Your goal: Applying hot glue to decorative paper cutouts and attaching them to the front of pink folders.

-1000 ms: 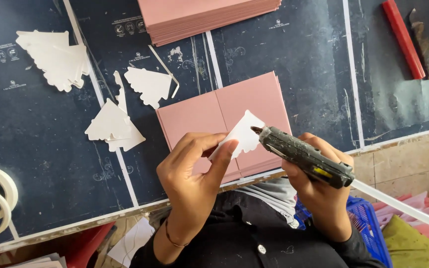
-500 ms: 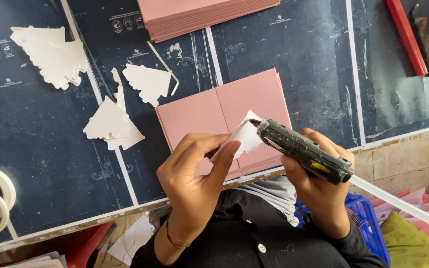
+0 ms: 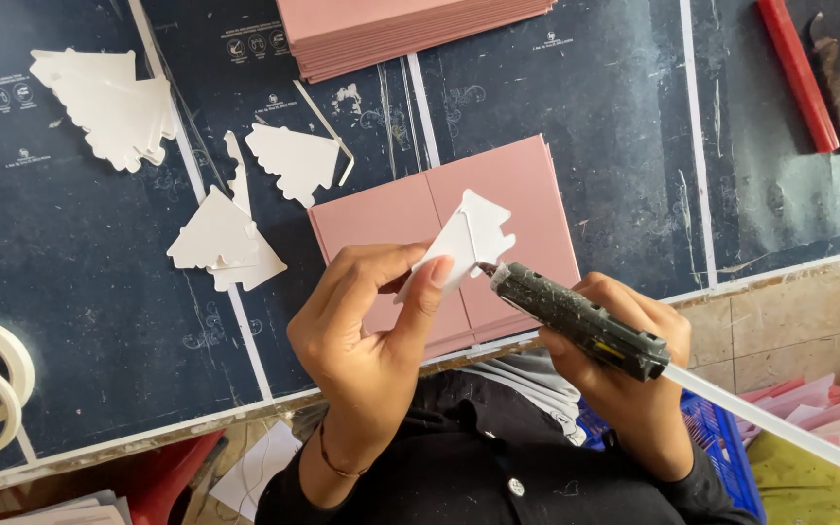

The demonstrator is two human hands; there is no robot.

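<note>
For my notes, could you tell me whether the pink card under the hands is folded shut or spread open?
Spread open: the pink card lies flat on the dark mat, two panels side by side with a crease between.

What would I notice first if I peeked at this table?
Right in the middle, the left hand pinches a white tree-shaped card cutout, and the right hand points a dark glue gun at its edge. Underneath lies a pink folded card on the dark table, with more white cutouts scattered to the left.
</note>
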